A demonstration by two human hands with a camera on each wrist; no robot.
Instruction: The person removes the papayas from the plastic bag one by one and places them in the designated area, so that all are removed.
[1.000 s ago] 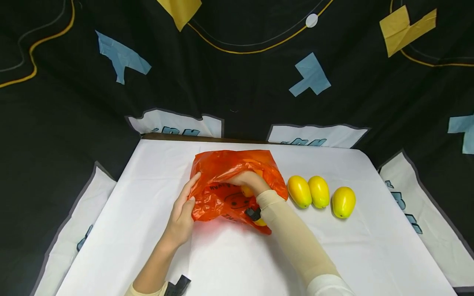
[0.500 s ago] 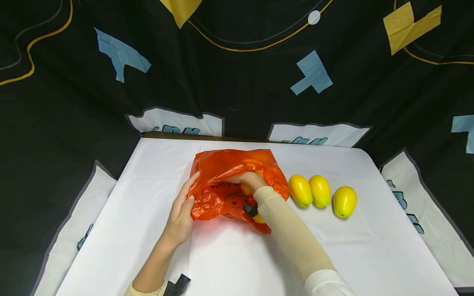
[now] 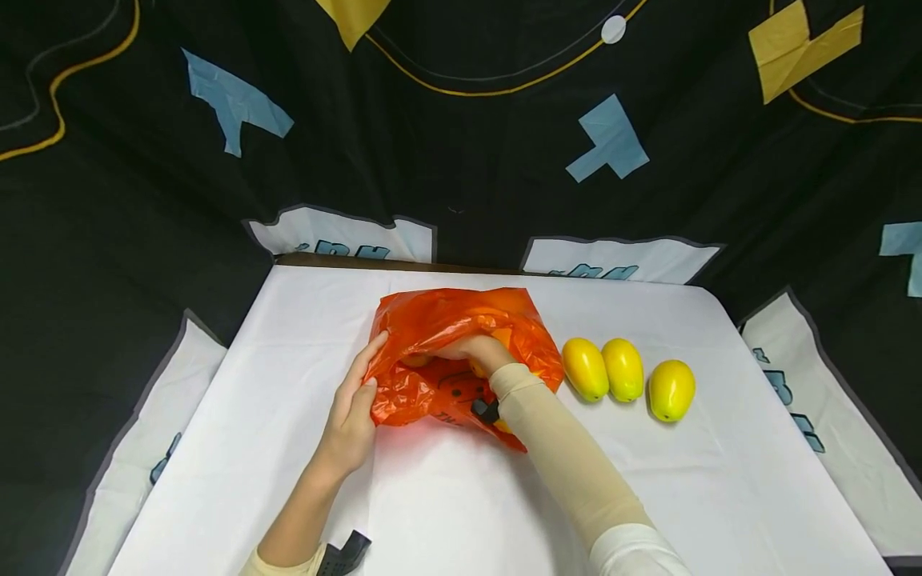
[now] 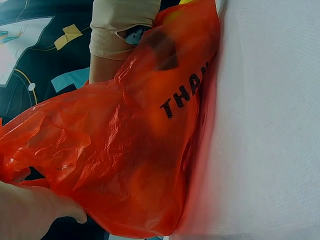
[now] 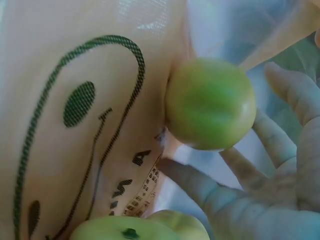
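Observation:
A crinkled orange-red plastic bag [image 3: 446,308] with black print lies on its side, its mouth toward me. My left hand [image 3: 349,420] grips its left edge, thumb on the near side and fingers behind. In the left wrist view, the bag's film [image 4: 135,150] stretches away from that hand. My right hand [image 3: 479,350] reaches into the mouth, its fingers mostly hidden in the head view. The right wrist view shows its fingers [image 5: 187,180] loosely spread around a smooth yellow-green oval fruit [image 5: 210,105]. More yellow fruit [image 5: 125,230] sits below it inside the bag.
To the bag's right, two yellow oval fruits [image 3: 585,370] lie side by side, with a third fruit [image 3: 671,390] a little apart. All rest on a white-covered table [image 3: 720,480]. A black cloth [image 3: 461,176] with tape patches hangs behind the far edge.
The right hand has shifted slightly further left inside the bag, and its fingers show a little more at the mouth. My left hand keeps its hold. The head view tilts down slightly.

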